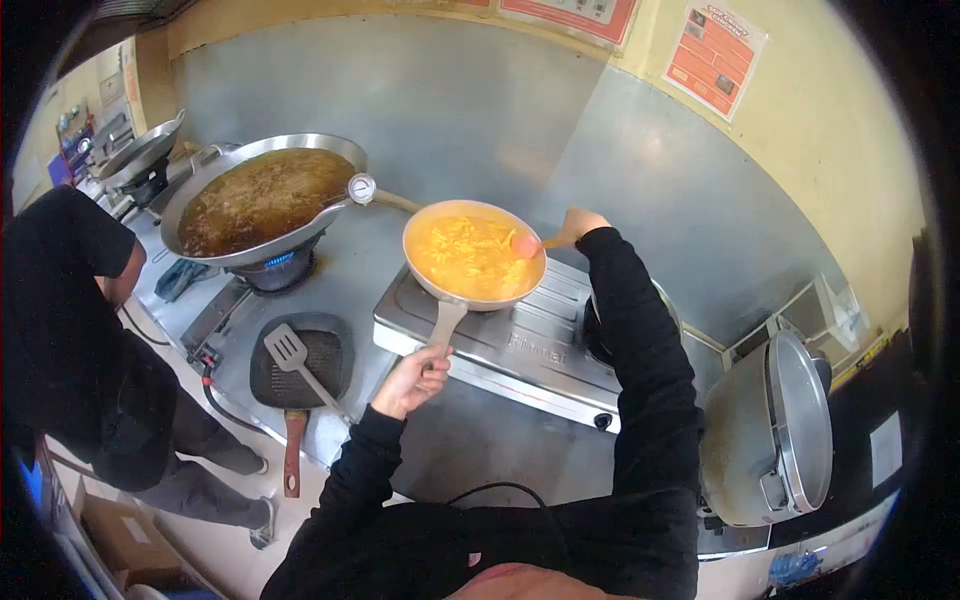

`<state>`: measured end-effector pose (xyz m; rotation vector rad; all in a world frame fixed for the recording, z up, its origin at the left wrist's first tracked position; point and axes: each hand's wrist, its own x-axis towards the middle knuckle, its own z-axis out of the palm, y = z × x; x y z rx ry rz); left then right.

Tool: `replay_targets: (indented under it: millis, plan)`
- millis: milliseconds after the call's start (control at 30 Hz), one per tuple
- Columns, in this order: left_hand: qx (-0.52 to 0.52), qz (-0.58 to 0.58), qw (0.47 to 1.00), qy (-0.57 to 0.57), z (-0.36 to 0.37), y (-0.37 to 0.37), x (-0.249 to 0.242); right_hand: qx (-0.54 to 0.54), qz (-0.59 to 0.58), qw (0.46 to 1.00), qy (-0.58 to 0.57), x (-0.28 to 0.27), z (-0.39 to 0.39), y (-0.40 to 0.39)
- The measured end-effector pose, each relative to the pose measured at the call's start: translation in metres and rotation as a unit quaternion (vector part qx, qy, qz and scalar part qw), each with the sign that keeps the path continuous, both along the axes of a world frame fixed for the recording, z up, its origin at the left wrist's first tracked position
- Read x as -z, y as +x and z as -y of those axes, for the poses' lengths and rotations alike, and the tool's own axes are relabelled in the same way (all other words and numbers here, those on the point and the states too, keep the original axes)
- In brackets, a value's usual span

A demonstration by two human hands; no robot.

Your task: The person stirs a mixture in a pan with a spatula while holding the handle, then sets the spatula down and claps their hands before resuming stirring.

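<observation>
Fingers of the left hand [408, 380] clasp the pan [474, 256] handle pointing toward the person; right hand [580, 224] grips a spoon [527, 245].

A person in black sleeves grips the handle of a frying pan [474, 256] with the left hand [410, 380] while the right hand [580, 224] holds a red spoon [527, 245] in the yellow food inside. The pan sits on a steel stove [520, 345] at centre. At ten o'clock, a large wok [262, 198] of brown liquid stands over a blue flame, a thermometer [361, 188] at its rim. At eight o'clock, a spatula [300, 362] rests on a grill pan [300, 372]. A second person [70, 330] stands at nine o'clock; a rice cooker [770, 430] is at four o'clock.
</observation>
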<state>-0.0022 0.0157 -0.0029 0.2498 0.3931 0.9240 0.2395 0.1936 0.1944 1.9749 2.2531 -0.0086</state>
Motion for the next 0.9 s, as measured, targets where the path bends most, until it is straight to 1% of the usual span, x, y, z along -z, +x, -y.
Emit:
replay_targets:
  millis: [33,67,133,233,333,367,433,533,600,700,767,867,900]
  plan:
    - [0.012,0.011,1.000,0.005,-0.001,-0.002,0.001,-0.003,0.002,1.000,-0.013,0.004,-0.006,0.000]
    - [0.019,-0.014,1.000,0.020,-0.002,-0.003,0.002,-0.004,-0.003,1.000,-0.022,0.015,-0.021,0.005]
    - [0.031,-0.025,0.999,0.034,-0.003,-0.005,0.002,-0.007,-0.015,0.999,-0.037,0.032,-0.053,0.011]
    - [0.033,-0.064,0.997,0.041,-0.001,-0.004,-0.004,0.032,-0.107,0.993,-0.030,0.044,-0.066,0.006]
    - [0.022,-0.112,0.993,0.037,0.003,-0.003,-0.015,-0.082,-0.060,0.995,-0.020,0.052,-0.080,-0.002]
    - [0.022,-0.109,0.993,0.040,0.003,-0.003,-0.015,-0.103,-0.095,0.990,-0.018,0.054,-0.082,-0.001]
    - [0.021,-0.107,0.993,0.044,0.004,-0.004,-0.015,-0.143,-0.166,0.976,-0.016,0.042,-0.062,-0.011]
    - [0.020,-0.095,0.995,0.031,0.003,-0.003,-0.014,-0.317,-0.039,0.947,0.023,0.018,-0.029,-0.032]
    - [0.016,-0.068,0.997,0.020,0.001,-0.002,-0.012,-0.340,0.012,0.936,0.093,0.018,0.001,-0.039]
    - [0.020,-0.041,0.999,0.019,0.000,-0.002,-0.007,-0.380,0.056,0.904,0.186,0.045,0.051,-0.034]
    - [0.022,-0.035,0.999,0.025,0.001,-0.002,-0.007,-0.353,0.072,0.917,0.171,0.036,0.105,-0.041]
    - [0.024,-0.022,0.999,0.007,0.001,-0.002,-0.006,-0.348,0.125,0.911,0.184,0.059,0.137,-0.035]
    - [0.027,-0.018,0.999,0.010,0.000,-0.002,-0.005,-0.345,0.120,0.910,0.196,0.065,0.142,-0.035]
